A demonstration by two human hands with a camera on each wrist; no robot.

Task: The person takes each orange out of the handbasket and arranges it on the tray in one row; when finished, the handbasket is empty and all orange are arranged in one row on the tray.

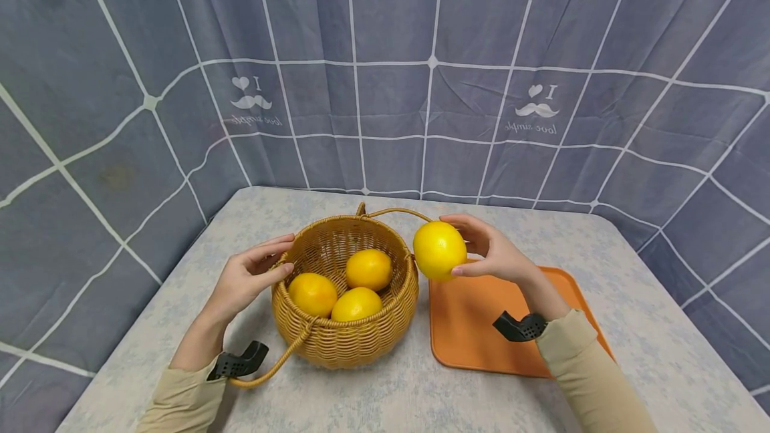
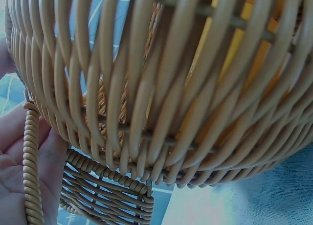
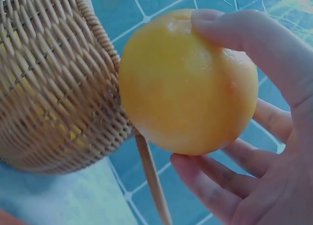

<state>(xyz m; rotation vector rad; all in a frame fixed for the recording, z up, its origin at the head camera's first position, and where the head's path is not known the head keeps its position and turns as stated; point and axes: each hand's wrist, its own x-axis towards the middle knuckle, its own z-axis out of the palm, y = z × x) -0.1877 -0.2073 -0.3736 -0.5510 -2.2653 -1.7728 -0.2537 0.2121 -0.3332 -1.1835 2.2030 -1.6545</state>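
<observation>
Right fingers (image 3: 205, 185) grip a round, glossy yellow fruit (image 1: 439, 250).

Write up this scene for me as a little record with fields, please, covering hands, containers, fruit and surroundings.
Left hand: holds the rim of the basket
Right hand: holds a yellow fruit beside the basket
Basket: woven, three yellow fruits visible inside
Tray: orange, right of the basket in the head view, partly hidden by the right arm
Table: pale, mottled
Backdrop: grey-blue fabric, white grid lines
</observation>
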